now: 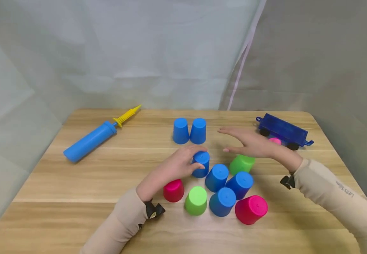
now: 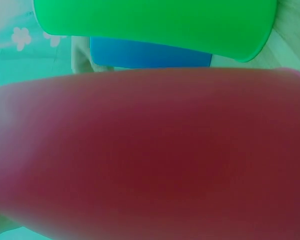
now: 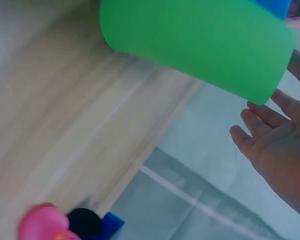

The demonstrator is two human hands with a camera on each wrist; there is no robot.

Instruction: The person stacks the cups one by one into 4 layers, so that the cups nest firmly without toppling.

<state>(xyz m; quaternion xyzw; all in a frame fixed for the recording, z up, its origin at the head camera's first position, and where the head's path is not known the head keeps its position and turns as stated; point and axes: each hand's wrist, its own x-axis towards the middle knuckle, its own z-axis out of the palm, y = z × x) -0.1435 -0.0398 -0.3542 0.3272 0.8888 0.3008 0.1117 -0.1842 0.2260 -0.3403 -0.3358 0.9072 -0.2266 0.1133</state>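
My left hand [image 1: 181,163] has its thumb and fingers curled round an upside-down blue cup [image 1: 201,168]. To the right, my right hand [image 1: 250,141] hovers with fingers extended and holds nothing. Just below it stands a green cup [image 1: 242,164], large in the right wrist view too. Three more blue cups [image 1: 216,178] cluster in front of the held one. A second green cup [image 1: 196,201] and a red cup [image 1: 173,191] stand near my left wrist; this red one fills most of the left wrist view. Another red cup [image 1: 251,210] sits at the cluster's front right.
Two blue cups [image 1: 181,131] stand side by side farther back. A blue hand pump with a yellow nozzle [image 1: 91,141] lies at the left of the wooden table [image 1: 75,190]. At the back right is a blue toy wagon [image 1: 283,129] with a pink thing [image 1: 275,140] beside it.
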